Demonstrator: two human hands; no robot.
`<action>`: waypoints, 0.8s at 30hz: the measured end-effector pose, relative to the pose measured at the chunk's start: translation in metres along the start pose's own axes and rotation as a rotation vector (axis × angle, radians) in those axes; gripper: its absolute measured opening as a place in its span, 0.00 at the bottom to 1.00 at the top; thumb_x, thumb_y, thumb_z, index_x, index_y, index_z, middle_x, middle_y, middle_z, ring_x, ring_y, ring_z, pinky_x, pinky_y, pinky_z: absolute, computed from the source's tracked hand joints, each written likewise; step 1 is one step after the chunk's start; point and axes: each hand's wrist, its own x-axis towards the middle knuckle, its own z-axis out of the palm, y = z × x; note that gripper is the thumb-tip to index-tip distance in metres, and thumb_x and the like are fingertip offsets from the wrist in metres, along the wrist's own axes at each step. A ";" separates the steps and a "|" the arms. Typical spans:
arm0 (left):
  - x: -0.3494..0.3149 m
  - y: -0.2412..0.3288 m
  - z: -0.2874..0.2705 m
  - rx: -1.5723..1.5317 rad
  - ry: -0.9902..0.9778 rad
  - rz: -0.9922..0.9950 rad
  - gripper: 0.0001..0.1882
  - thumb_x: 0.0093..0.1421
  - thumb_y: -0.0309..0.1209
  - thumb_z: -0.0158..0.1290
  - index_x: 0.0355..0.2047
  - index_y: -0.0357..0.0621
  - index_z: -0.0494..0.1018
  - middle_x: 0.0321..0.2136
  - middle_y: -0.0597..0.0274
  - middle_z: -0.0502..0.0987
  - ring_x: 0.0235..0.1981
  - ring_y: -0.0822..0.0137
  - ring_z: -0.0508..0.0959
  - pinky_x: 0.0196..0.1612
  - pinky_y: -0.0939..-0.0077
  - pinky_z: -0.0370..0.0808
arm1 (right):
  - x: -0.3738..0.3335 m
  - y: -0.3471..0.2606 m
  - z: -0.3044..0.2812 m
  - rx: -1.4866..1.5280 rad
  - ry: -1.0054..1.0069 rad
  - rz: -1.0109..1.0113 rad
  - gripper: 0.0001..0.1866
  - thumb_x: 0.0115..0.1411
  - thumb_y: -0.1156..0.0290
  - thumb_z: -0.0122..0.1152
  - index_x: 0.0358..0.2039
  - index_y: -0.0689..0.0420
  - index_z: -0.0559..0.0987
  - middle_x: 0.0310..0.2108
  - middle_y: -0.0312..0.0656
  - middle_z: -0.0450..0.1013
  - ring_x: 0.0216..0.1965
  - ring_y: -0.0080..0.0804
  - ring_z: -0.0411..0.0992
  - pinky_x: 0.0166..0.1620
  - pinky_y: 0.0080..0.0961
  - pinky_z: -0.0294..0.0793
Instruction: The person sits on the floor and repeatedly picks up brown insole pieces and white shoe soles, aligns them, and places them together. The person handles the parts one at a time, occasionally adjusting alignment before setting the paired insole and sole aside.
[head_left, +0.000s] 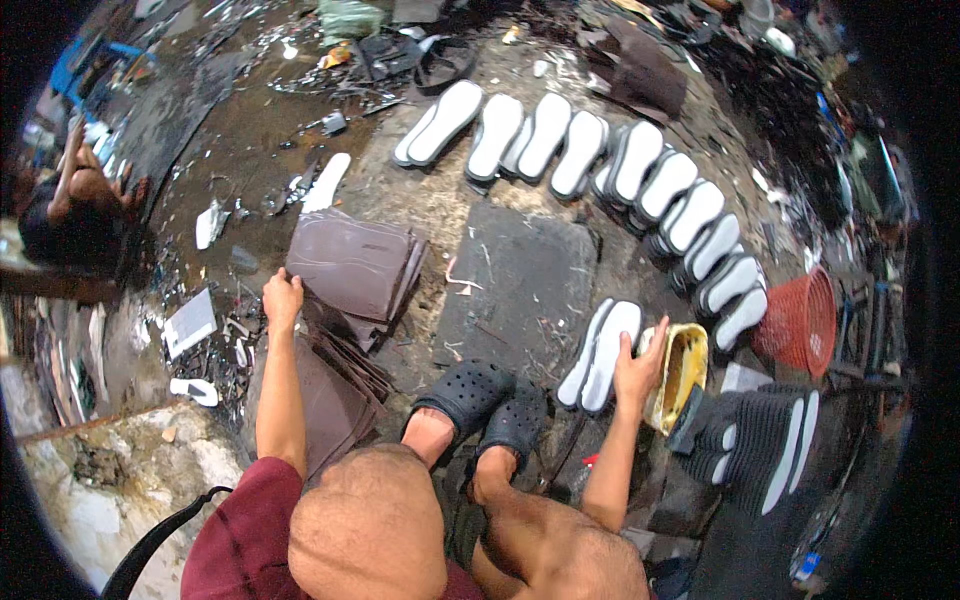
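Sitting wide open by the yellow tub [662, 408], the grip of the right hand [637, 374] looks empty. Further out, the left hand [283, 296] is at the left edge of the brown sheets [345, 262]; can't tell if it's pinching. Probably light and bendy, I'd grab a corner. Smooth, pale wavy lines, stacked left of the dark slab [520, 280]. White-topped soles [545, 137] arc beyond.

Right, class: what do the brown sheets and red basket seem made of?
Brown sheets: perhaps rubber or foam; smooth, dullish faces and slightly curved edges suggest it.
Red basket: probably plastic, fairly matt; uniform colour and perforated wall suggest moulding.
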 end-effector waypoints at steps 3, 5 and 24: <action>-0.033 0.029 -0.009 -0.104 0.085 -0.048 0.21 0.54 0.35 0.62 0.48 0.42 0.78 0.43 0.44 0.81 0.45 0.44 0.80 0.49 0.53 0.77 | -0.024 -0.031 -0.013 0.139 0.153 -0.136 0.33 0.62 0.71 0.61 0.66 0.62 0.63 0.62 0.56 0.66 0.62 0.47 0.67 0.62 0.39 0.65; -0.025 0.029 -0.016 -0.189 0.277 0.115 0.15 0.52 0.30 0.61 0.41 0.41 0.79 0.37 0.48 0.82 0.38 0.47 0.82 0.45 0.57 0.78 | -0.039 -0.056 -0.004 0.197 0.038 -0.108 0.27 0.62 0.72 0.61 0.61 0.63 0.70 0.56 0.54 0.73 0.55 0.43 0.73 0.57 0.37 0.71; -0.142 0.192 0.013 -1.210 -0.377 0.139 0.22 0.59 0.33 0.63 0.53 0.39 0.76 0.49 0.55 0.77 0.48 0.64 0.77 0.53 0.70 0.73 | -0.026 -0.170 0.016 1.033 -0.647 0.083 0.20 0.71 0.67 0.50 0.61 0.58 0.70 0.46 0.44 0.77 0.44 0.30 0.77 0.42 0.23 0.78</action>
